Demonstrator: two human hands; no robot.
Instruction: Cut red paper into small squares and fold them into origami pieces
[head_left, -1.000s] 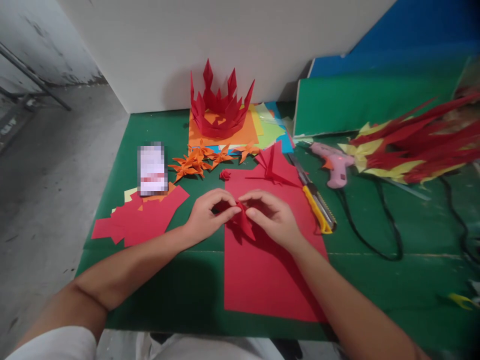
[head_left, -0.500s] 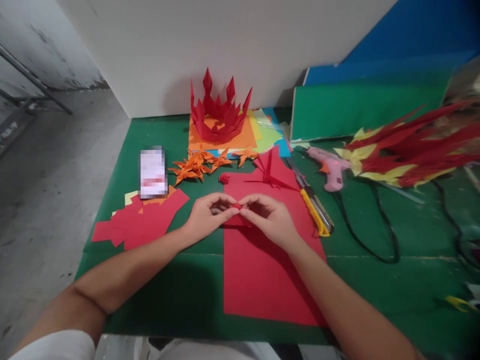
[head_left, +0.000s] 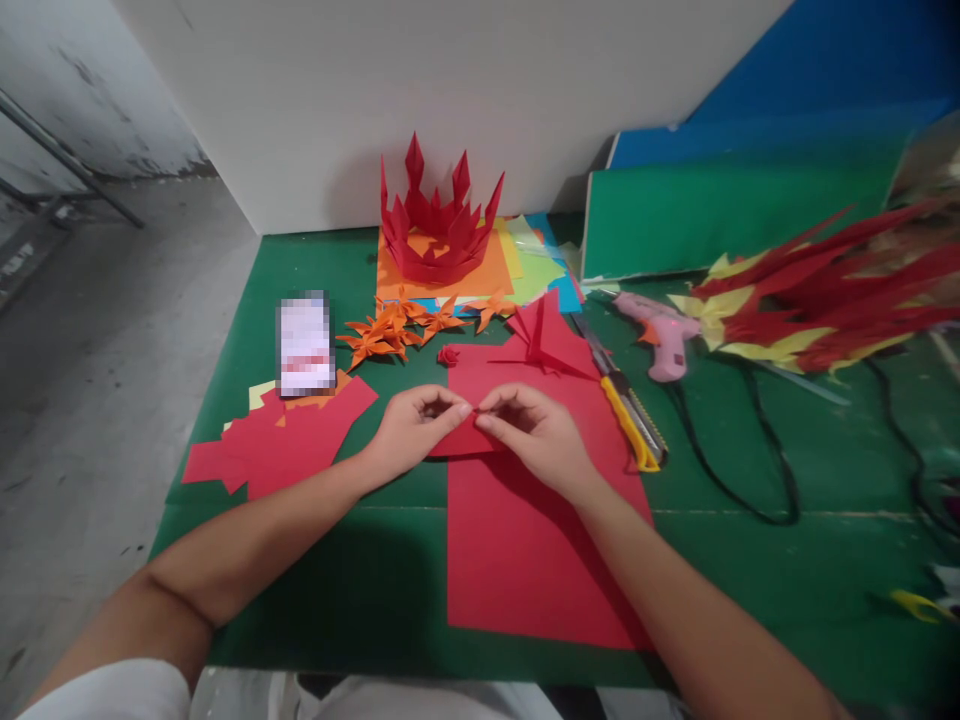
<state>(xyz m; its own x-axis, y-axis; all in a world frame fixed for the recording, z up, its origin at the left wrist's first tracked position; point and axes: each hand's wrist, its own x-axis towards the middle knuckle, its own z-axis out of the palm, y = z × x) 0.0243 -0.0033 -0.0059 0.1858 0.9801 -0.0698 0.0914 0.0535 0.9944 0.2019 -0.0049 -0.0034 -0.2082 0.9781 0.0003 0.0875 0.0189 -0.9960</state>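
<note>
Between the fingertips of both hands is a piece of red paper, its lower part hanging beneath them. My left hand pinches it from the left, thumb on top. From the other side my right hand pinches it too, the two thumbs almost meeting. The fingers hide most of its folds. Both hands are above the upper part of a large red sheet. Just beyond them are a small red paper rose and a red folded paper shape with pointed flaps.
A red paper crown stands on coloured sheets at the back, behind orange paper flowers. Left are a phone and red paper scraps. Right are a yellow utility knife, a pink glue gun and a red-yellow paper bundle.
The fingers have shifted slightly on the red paper. More of its lower part now shows under the left hand, and less of it shows between the fingertips.
</note>
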